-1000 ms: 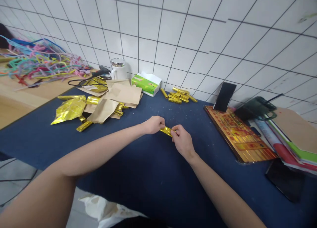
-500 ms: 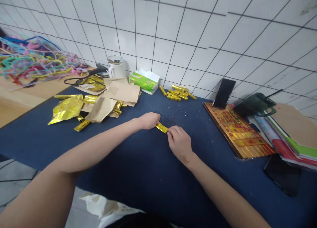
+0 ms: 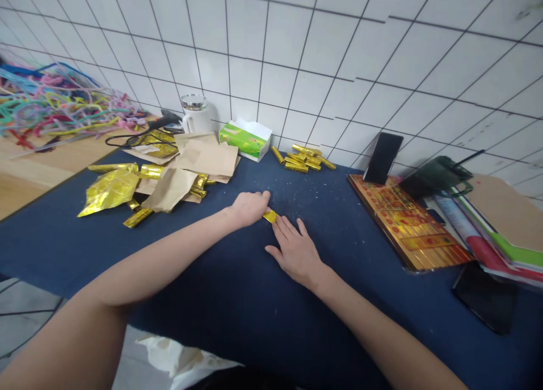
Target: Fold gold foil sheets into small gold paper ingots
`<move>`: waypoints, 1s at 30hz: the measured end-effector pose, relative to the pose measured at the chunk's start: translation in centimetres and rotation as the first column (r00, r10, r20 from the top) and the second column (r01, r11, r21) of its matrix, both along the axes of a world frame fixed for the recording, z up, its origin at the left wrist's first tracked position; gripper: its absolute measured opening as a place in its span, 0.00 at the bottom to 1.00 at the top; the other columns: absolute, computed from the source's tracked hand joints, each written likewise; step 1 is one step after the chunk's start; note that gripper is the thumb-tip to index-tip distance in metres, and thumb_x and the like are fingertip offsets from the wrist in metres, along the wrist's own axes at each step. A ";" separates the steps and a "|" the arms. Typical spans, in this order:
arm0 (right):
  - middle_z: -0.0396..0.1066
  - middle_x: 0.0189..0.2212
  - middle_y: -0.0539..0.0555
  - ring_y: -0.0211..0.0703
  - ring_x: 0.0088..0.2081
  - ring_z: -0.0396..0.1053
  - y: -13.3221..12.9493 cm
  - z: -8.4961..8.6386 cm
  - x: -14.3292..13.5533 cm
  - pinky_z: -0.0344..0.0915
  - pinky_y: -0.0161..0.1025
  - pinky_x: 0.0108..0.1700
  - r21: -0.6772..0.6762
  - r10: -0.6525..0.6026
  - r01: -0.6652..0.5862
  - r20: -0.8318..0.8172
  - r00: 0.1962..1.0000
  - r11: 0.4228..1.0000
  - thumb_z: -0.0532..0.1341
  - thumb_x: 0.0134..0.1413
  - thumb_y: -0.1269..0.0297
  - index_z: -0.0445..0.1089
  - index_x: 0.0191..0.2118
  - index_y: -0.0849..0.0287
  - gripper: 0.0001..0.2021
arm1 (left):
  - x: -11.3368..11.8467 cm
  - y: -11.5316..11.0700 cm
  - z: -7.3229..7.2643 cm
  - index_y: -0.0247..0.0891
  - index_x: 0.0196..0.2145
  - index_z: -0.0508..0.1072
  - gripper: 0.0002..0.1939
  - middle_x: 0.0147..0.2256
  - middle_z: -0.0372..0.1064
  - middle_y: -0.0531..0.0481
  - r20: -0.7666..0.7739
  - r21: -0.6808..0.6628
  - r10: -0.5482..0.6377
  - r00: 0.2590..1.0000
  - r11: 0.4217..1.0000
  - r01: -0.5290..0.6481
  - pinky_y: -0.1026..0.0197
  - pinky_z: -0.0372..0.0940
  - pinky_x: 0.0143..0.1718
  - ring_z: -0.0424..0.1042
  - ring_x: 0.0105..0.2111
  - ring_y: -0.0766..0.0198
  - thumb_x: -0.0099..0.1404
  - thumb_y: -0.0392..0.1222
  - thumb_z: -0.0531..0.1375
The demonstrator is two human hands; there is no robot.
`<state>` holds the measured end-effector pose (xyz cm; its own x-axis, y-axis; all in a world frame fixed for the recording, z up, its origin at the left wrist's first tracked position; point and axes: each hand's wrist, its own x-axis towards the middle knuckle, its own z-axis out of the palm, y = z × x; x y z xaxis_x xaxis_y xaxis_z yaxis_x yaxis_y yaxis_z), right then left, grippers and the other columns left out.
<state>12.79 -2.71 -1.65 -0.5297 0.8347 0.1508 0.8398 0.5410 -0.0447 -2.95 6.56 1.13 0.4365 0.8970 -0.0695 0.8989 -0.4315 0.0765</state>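
Note:
A small piece of gold foil paper [image 3: 270, 216] lies on the dark blue tabletop [image 3: 237, 271], mostly covered by my hands. The fingers of my left hand [image 3: 251, 208] are closed on its left end. My right hand [image 3: 294, 248] rests flat, fingers stretched and thumb apart, with its fingertips over the foil's right end. Farther back, against the wall, is a small pile of rolled gold foil tubes [image 3: 303, 158]. On the left, gold foil sheets [image 3: 111, 187] lie among pieces of brown paper [image 3: 169, 187].
A green tissue pack [image 3: 246, 138] and a white mug [image 3: 195, 116] stand along the tiled wall. Colourful pipe cleaners [image 3: 55, 104] heap at far left. To the right are a phone [image 3: 383, 158] propped on a gold-red box [image 3: 407, 226], a dark green cup [image 3: 436, 178] and a black tablet-like slab [image 3: 486, 297].
My right hand has gone from pinching the foil's right end to lying flat with fingers spread over it. Less of the foil shows. My left hand stays on its left end.

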 end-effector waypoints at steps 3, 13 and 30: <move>0.53 0.57 0.64 0.53 0.58 0.48 0.0 -0.1 -0.1 0.42 0.56 0.58 0.003 -0.005 0.005 0.002 1.000 1.000 0.44 0.58 0.53 0.55 0.56 0.68 0.27 | -0.5 -1.6 0.1 0.32 0.40 0.64 0.12 0.39 0.66 0.38 0.018 0.159 0.094 0.995 0.983 -0.095 0.57 0.62 0.38 0.67 0.41 0.55 0.64 0.40 0.47; 0.53 0.57 0.65 0.53 0.59 0.48 -0.1 -0.2 -0.1 0.40 0.57 0.58 -0.009 -0.002 0.002 -0.028 1.000 1.000 0.43 0.58 0.51 0.54 0.57 0.69 0.29 | -1.7 -5.9 -2.4 0.34 0.59 0.48 0.31 0.59 0.46 0.41 0.079 0.108 -0.370 0.926 0.926 0.361 0.46 0.41 0.56 0.42 0.60 0.54 0.64 0.55 0.43; 0.48 0.59 0.62 0.54 0.60 0.43 -0.1 -0.7 0.2 0.38 0.60 0.57 -0.045 -0.006 0.007 0.014 1.000 0.999 0.40 0.58 0.50 0.48 0.60 0.67 0.31 | 0.3 -1.1 -1.1 0.38 0.37 0.70 0.10 0.35 0.64 0.46 0.198 0.131 -0.195 0.961 0.976 0.171 0.59 0.58 0.41 0.63 0.38 0.60 0.62 0.42 0.51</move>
